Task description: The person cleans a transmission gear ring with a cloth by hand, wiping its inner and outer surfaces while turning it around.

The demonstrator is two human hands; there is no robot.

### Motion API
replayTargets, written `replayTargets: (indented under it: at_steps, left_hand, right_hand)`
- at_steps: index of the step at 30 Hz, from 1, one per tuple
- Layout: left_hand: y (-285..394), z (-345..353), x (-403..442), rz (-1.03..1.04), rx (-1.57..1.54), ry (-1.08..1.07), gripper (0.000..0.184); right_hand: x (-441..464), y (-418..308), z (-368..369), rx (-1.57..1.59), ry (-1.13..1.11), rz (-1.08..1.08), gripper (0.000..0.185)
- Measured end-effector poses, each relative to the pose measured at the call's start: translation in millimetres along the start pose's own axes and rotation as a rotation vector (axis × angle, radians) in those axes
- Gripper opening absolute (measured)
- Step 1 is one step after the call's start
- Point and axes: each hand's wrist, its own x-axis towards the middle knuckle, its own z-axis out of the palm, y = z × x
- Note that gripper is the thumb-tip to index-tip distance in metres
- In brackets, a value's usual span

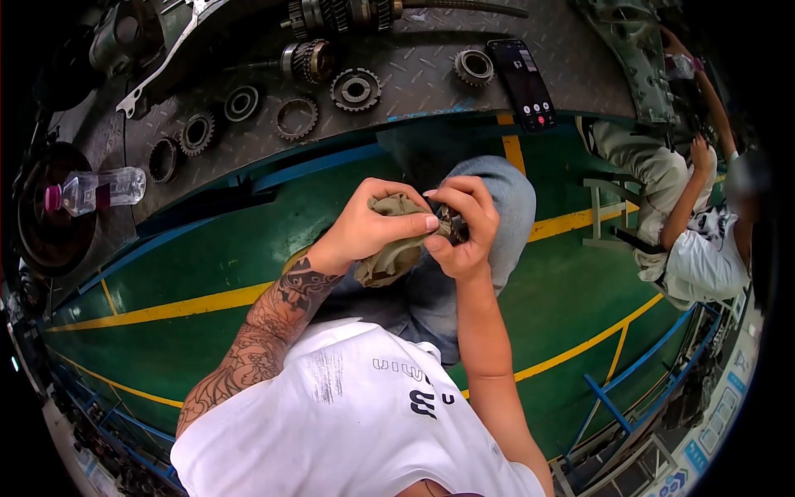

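Above my lap, my left hand (pixel 377 219) is closed on a crumpled olive-green cloth (pixel 393 257), its thumb pointing right. My right hand (pixel 465 225) meets it, with curled fingers around a small dark metal part (pixel 453 224) that is mostly hidden. The two thumbs and the cloth come together at this part. Beyond my hands, a toothed gear ring (pixel 356 89), a thinner ring (pixel 296 118) and a small gear (pixel 474 67) lie on the metal bench (pixel 422 62).
A phone (pixel 522 83) lies at the bench edge. A gear shaft (pixel 339 15) is at the back. On the left are a plastic bottle (pixel 99 190) and more rings (pixel 197 132). Another person (pixel 704 257) sits at the right, near a metal stool (pixel 609 207).
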Motion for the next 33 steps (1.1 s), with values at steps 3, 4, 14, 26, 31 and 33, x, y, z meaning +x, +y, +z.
replayTargets:
  at_steps: [3,4,14,26,31,33]
  left_hand:
    - [-2,0,1,-0.009,-0.044,0.011,0.017]
    - [-4,-1,1,-0.007,-0.054,0.012,0.016]
    - [-1,0,1,-0.012,-0.023,0.003,0.012]
    - [-7,3,4,0.065,-0.062,-0.002,0.014]
    - [-14,5,4,-0.064,-0.212,0.040,0.011]
    - [-16,6,5,-0.089,-0.266,0.055,0.011]
  right_hand:
    - [0,-1,0,-0.021,0.007,-0.002,0.059]
    - [0,-1,0,-0.026,0.008,-0.002,0.059]
    - [1,-3,-1,-0.028,0.015,-0.012,0.052]
    - [3,-5,0,-0.014,0.012,0.041,0.051]
    - [4,-7,-2,-0.038,0.015,0.046,0.047]
    - [3,-5,-1,-0.048,0.027,0.025,0.044]
